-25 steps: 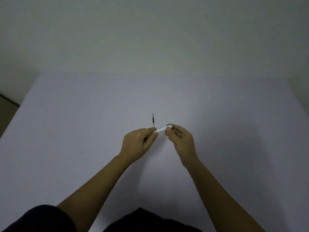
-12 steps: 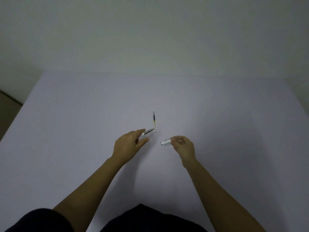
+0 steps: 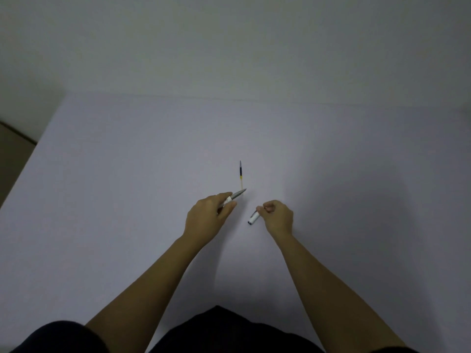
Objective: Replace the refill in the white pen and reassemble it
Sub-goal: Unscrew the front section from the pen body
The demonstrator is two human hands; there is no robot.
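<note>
My left hand (image 3: 207, 219) grips the pen body (image 3: 235, 195), a white collar with a grey metal tip that points up and to the right. My right hand (image 3: 277, 217) holds the white pen cap (image 3: 253, 218), whose open end faces down and to the left. The two parts are apart, with a gap of table between them. A spare refill (image 3: 240, 175), dark at the far end with a yellow band and a clear near end, lies on the table just beyond the pen tip.
The work surface is a wide pale lilac table (image 3: 127, 187) with a plain wall behind it. Its left edge (image 3: 23, 169) drops to a brown floor. My dark clothing (image 3: 219, 329) fills the bottom of the view.
One second ago both hands held the closed pen together. The cap came off: my right hand moved right and down with it, my left hand drew left with the body.
</note>
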